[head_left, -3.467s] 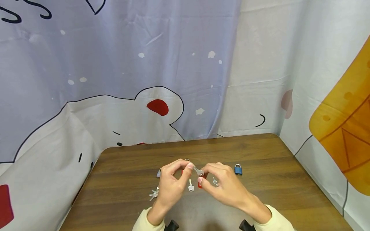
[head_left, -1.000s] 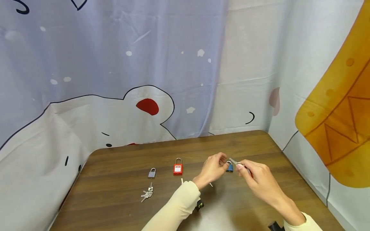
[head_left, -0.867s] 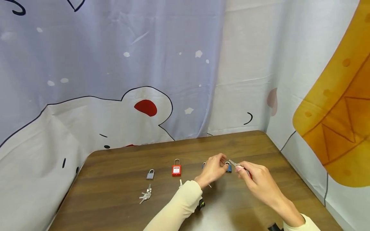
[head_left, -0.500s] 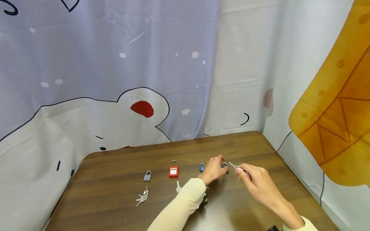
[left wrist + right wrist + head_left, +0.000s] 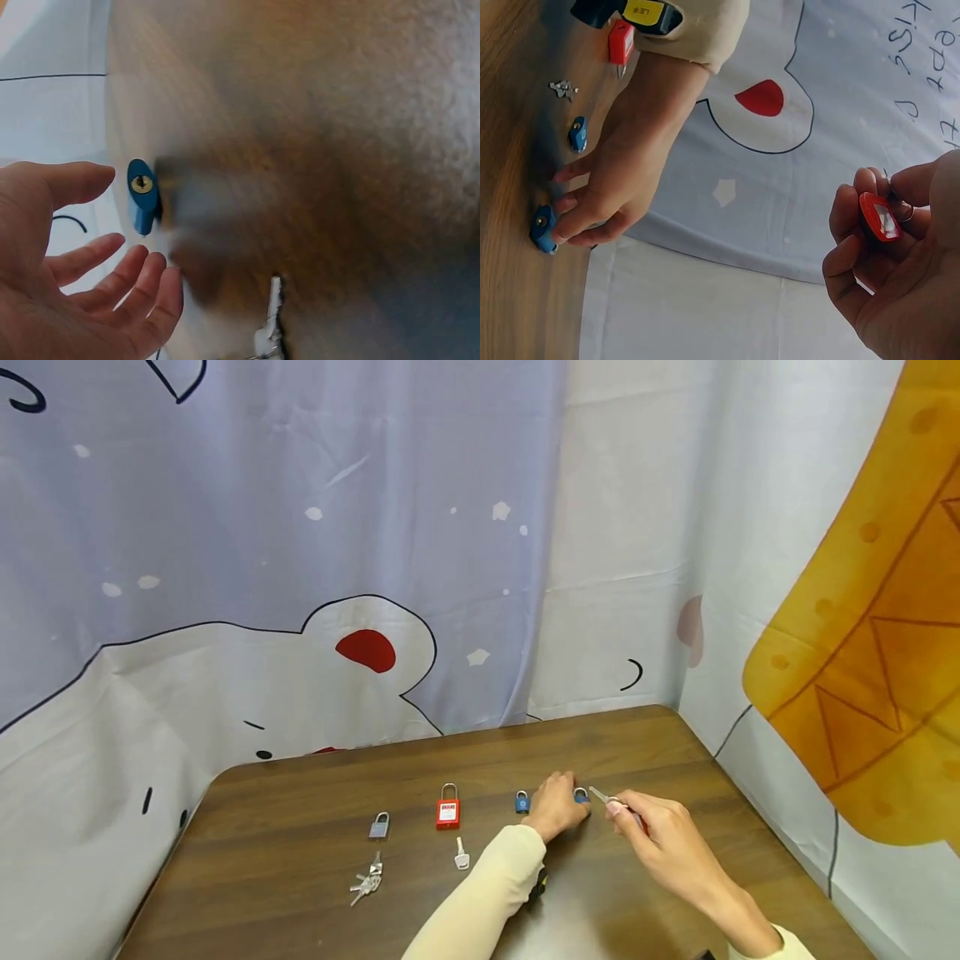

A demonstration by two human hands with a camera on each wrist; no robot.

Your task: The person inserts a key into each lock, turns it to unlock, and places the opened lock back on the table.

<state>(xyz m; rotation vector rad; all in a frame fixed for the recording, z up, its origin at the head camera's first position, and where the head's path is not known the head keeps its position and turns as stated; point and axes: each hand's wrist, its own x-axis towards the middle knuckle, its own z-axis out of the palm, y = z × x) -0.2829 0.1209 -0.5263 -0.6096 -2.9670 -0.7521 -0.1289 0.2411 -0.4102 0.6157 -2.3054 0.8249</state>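
Note:
My left hand (image 5: 557,807) reaches to the right-hand blue padlock (image 5: 581,797), its fingertips right at the lock. In the left wrist view, thumb and fingers are spread around this padlock (image 5: 142,196), with a gap on both sides and its brass keyhole facing the camera. Just to the right, my right hand (image 5: 667,843) pinches a silver key (image 5: 600,794) whose blade points up and left toward that padlock. A red tag (image 5: 877,217) on a ring hangs with the key against the curled fingers, seen in the right wrist view.
Left of my left hand stands a second blue padlock (image 5: 522,802). Farther left are a red padlock (image 5: 447,812) with a white label, a single key (image 5: 461,856), a grey padlock (image 5: 379,827) and a bunch of keys (image 5: 367,883). Curtains (image 5: 360,710) border the wooden table (image 5: 300,852).
Both hands have moved from the middle to the right side, the key staying in the right hand. Over the last second the left hand has lowered onto the right-hand blue padlock.

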